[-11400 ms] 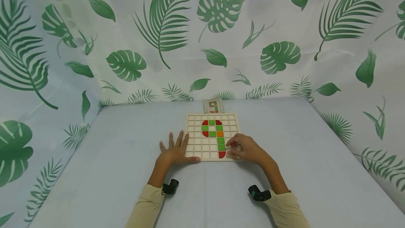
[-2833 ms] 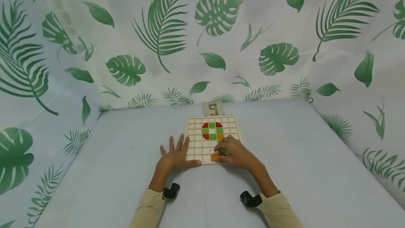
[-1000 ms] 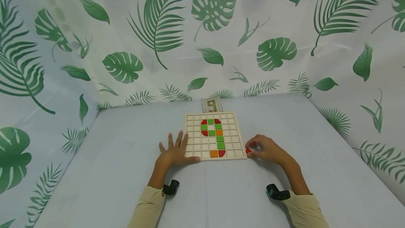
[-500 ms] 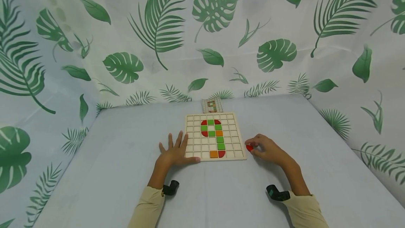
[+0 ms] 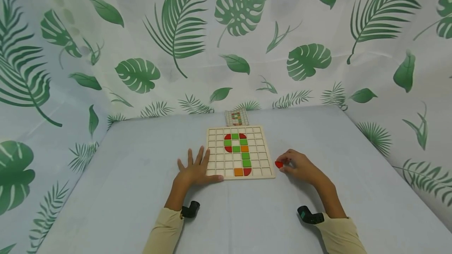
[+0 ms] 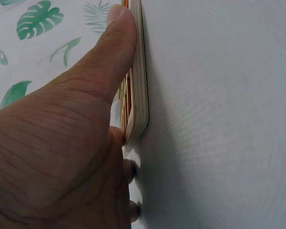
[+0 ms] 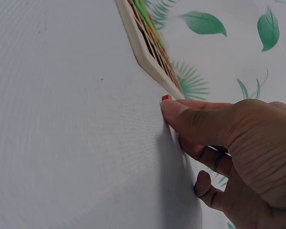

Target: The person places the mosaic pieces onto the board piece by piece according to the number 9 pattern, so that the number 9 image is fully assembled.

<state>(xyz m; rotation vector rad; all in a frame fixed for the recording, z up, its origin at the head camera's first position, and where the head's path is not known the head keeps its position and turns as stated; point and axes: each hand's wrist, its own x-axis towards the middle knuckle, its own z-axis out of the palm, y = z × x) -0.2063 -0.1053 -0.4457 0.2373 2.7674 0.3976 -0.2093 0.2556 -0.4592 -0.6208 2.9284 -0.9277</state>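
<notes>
A wooden grid board (image 5: 219,164) lies on the table, with red, green and orange tiles set in its cells in the shape of a 9. At its lower left corner my left hand (image 5: 193,171) rests with spread fingers, the thumb along the front edge. Just off the board's right edge, my right hand (image 5: 298,166) pinches a red rounded tile (image 5: 279,164) between thumb and finger. In the right wrist view only a sliver of that red tile (image 7: 167,97) shows past the thumb tip. An orange tile (image 5: 238,172) sits left of the bottom red tile (image 5: 247,171).
Behind the board a small pattern card (image 5: 236,117) shows a similar 9. A pale cloth covers the table (image 5: 148,136). Leaf-printed curtains (image 5: 205,69) enclose the back and sides. Each wrist wears a black camera (image 5: 310,215).
Since the earliest frame an orange tile has appeared beside the bottom red one. My right hand has moved right off the board and now holds a red tile. My left hand stays put.
</notes>
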